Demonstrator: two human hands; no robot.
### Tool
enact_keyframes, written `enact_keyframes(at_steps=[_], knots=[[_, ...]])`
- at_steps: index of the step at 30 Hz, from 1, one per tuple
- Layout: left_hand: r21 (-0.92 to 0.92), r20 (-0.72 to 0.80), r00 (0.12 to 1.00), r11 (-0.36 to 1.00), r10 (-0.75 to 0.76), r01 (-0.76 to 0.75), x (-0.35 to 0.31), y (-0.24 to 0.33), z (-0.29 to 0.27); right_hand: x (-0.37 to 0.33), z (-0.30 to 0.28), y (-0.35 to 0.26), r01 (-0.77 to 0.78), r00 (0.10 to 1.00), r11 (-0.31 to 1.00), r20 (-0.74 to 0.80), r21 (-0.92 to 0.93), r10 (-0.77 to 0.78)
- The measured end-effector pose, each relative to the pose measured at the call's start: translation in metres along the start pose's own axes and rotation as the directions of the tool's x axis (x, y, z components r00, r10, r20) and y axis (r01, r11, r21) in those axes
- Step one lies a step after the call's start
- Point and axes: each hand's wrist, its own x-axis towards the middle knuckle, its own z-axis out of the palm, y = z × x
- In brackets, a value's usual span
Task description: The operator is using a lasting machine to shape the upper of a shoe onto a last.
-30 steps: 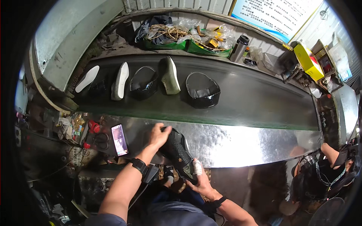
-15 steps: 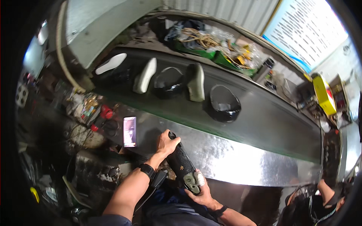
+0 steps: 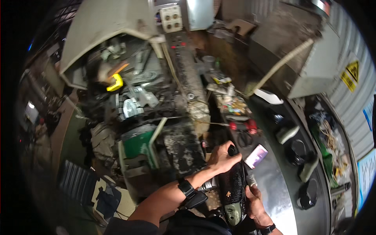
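Observation:
Between my hands is a black shoe upper with a small orange emblem, fitted over a grey-green shoe last that shows at the end closest to me. My left hand is wrapped around its far end. Along the right side, close to the last, my right hand grips it; one finger wears a whitish wrap. A phone with a lit screen lies on the metal tabletop, just beyond the shoe.
To the right runs a dark conveyor belt carrying a white sole, pale soles and black uppers. A machine with a pale hood stands at the left. Red-handled tools lie ahead.
My view has swung left, bringing the machine in and shifting the belt to the right. Both hands still hold the black upper, which now points more straight away from me.

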Motion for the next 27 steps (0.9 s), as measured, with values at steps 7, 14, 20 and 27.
enact_keyframes(at_steps=[7,14,20,27], knots=[[0.07,-0.385,0.922,0.995,-0.04,0.073,-0.01,-0.047,-0.232,0.072,0.197,0.056,0.244,0.968,0.954,0.108,-0.175,-0.228],[-0.63,-0.254,0.908,0.77,-0.332,0.105,-0.007,-0.107,-0.411,0.177,0.31,0.121,0.224,0.946,0.951,0.281,-0.212,-0.161],[-0.939,-0.173,0.863,0.344,-0.475,0.001,-0.071,-0.127,-0.393,0.21,0.38,0.122,0.071,0.958,0.995,0.274,0.076,-0.09],[-0.954,-0.234,0.722,0.296,-0.652,-0.042,-0.059,-0.17,-0.39,0.257,0.412,0.121,-0.02,0.969,1.0,0.245,-0.007,0.021]])
